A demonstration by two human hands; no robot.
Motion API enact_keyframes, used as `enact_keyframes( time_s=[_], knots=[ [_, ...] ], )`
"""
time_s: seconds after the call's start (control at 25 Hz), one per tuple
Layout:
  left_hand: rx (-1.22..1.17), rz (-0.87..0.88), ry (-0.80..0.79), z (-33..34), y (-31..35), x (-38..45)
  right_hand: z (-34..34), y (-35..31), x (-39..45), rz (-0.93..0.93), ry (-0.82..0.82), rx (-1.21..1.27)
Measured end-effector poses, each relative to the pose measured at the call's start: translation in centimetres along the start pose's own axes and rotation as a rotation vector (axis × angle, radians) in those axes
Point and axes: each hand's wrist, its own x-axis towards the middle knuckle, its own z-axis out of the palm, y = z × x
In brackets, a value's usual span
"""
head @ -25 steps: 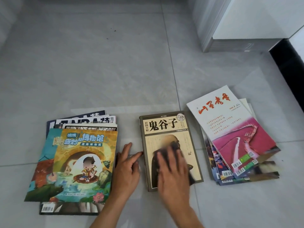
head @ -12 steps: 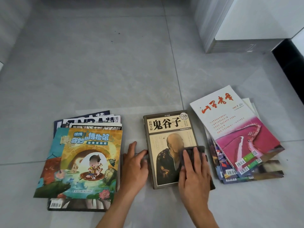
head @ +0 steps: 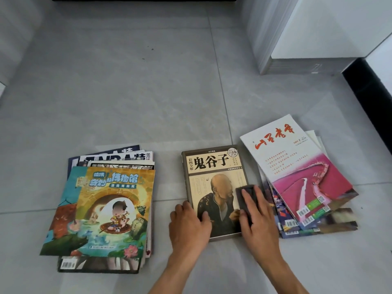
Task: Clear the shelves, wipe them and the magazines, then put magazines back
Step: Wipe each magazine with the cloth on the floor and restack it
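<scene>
— Grey floor tiles all round, white cabinet at top right.

— And on the floor?

— Three lots of reading. Brown book in the middle, flat, cover up. Stack of magazines to its left, cartoon cover on top. Second pile to its right, fanned out, white and pink cover uppermost, almost touching the book's right edge.

— Left hand?

— Down at the book's lower left corner. Fingers loosely bent along the edge, thumb lying on the cover. Steadying rather than clutching, by the look of it.

— Right hand?

— Flat on a dark cloth, fingers straight and spread, pressing it onto the cover's right side, beside the painted figure. Top of the cloth poking out past the fingertips.

— Hands touching?

— No, apart, book cover showing between.
</scene>
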Motion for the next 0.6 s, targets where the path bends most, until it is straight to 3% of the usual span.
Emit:
enact_keyframes(
  time_s=[0.12,0.32,0.6],
  knots=[
    [-0.342,-0.18,-0.11,0.4,0.3,0.3,0.9,-2.1,-0.6,0.066,0.021,0.031],
    [-0.799,-0.327,-0.319,-1.6,-1.6,1.7,0.0,-2.6,0.3,0.206,-0.053,0.212],
    [-0.698,-0.275,-0.167,-0.6,-0.2,-1.2,-1.3,-3.7,0.4,0.226,-0.06,0.289]
  ],
)
